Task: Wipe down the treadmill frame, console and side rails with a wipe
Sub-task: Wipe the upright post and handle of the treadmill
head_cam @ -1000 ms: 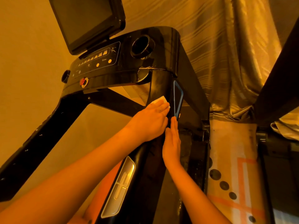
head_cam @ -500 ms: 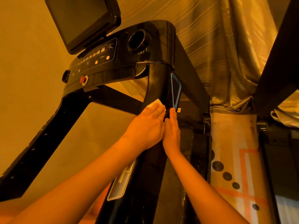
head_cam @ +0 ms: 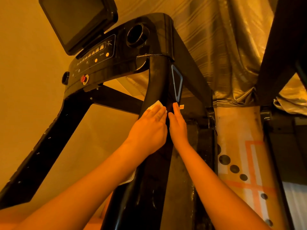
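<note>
1. Sliding back toward the body, the left hand (head_cam: 149, 128) has drawn the wipe (head_cam: 155, 104) from beside the blue-edged trim (head_cam: 177, 82) to just below it on the right side rail (head_cam: 157, 80).
2. Its fingers lie straight and close together, flat on the wipe, with only a white corner showing past the fingertips. Keeping that flat, even pressure should clean a full strip.
3. The right hand (head_cam: 178, 128) rests against the rail's outer face, fingers straight and pressed together, pinching nothing. It looks like a brace.
4. Long overlapping passes would likely serve best, with the wipe folded round the rail's curved edge.
5. Pale streaks show lower on the rail, so the stroke should probably run that far before moving to the console (head_cam: 103, 52).
</note>
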The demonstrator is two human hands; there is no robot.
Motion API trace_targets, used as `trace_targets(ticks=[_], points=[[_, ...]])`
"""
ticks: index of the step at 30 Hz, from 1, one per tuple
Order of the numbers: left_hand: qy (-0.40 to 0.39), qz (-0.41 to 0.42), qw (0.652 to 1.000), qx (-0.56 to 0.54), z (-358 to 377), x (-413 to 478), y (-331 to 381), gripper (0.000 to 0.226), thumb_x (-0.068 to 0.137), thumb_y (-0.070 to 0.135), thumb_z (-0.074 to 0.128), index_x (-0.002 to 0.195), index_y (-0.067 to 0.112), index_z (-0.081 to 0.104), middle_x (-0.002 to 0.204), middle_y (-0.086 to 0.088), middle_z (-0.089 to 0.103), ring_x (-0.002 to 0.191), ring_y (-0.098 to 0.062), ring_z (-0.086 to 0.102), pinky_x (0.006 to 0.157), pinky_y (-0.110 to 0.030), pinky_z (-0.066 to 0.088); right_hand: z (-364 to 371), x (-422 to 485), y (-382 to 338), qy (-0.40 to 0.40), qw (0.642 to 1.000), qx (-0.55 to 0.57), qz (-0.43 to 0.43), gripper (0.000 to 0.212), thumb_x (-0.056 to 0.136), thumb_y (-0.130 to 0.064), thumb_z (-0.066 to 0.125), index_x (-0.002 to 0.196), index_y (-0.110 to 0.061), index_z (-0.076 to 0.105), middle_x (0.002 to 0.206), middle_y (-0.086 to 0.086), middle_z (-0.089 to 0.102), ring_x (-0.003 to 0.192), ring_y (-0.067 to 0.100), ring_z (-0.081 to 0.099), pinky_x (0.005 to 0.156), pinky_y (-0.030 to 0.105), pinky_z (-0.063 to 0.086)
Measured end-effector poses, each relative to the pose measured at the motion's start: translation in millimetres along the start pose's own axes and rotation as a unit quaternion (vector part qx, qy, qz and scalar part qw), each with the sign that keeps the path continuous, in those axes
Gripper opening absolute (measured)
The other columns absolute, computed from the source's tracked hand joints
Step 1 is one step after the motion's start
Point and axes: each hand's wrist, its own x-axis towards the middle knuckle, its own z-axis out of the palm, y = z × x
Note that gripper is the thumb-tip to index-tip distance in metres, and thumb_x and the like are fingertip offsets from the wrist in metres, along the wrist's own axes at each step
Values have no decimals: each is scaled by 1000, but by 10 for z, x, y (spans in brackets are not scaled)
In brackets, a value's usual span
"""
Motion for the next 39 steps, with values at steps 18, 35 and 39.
trace_targets(ticks=[18,35,39], points=[[-14,-22,999,37,205,-603,226,57,109,31,18,159,8,4,168,-11,-1,154,-26,-12,126,-43,-1,202,-1006,206,-8,998,-28,-60,47,110,-26,27,155,-29,12,161,-18,7,152,3,3,126,40,10],[-19,-43,998,46,305,-1391,493,61,109,35,16,157,9,-9,165,-11,-15,145,-25,-28,119,-41,-15,212,-1018,197,1,999,-18,-50,49,110,-27,26,158,-22,16,166,-9,11,152,5,6,126,42,9],[-21,-57,996,64,329,-1499,549,60,109,36,14,156,9,-11,165,-12,-17,144,-26,-29,119,-42,-16,214,-1015,199,5,998,-27,-54,49,110,-27,25,158,-21,17,166,-8,12,152,7,7,125,43,10]])
